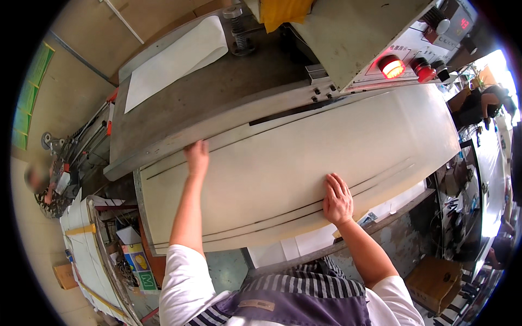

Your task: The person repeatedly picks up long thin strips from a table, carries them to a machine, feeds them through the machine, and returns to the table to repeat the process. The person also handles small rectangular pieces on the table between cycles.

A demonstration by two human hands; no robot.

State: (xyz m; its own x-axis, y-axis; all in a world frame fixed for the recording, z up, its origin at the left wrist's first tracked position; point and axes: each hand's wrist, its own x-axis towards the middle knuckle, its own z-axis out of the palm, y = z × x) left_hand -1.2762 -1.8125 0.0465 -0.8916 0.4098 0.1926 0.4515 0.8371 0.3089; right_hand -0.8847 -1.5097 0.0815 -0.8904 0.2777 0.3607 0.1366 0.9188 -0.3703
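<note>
A long, pale cream board [261, 179] with dark lines along its length lies across the front of a large metal machine. My left hand [197, 156] is on its far left part, close to the machine's edge. The fingers of that hand point down and are slightly blurred; the thumb stands a little apart, and no held object shows. Flat on the board's near right part rests my right hand [338, 202], its fingers stretched out beside the dark lines. Both hands touch the board from above.
Behind the board is the machine's grey metal bed [179, 117], with a white sheet [174, 62] on it. A control panel with a lit red lamp [391, 67] stands at the far right. Other people are at the left and right. A cardboard box [433, 282] sits at the lower right.
</note>
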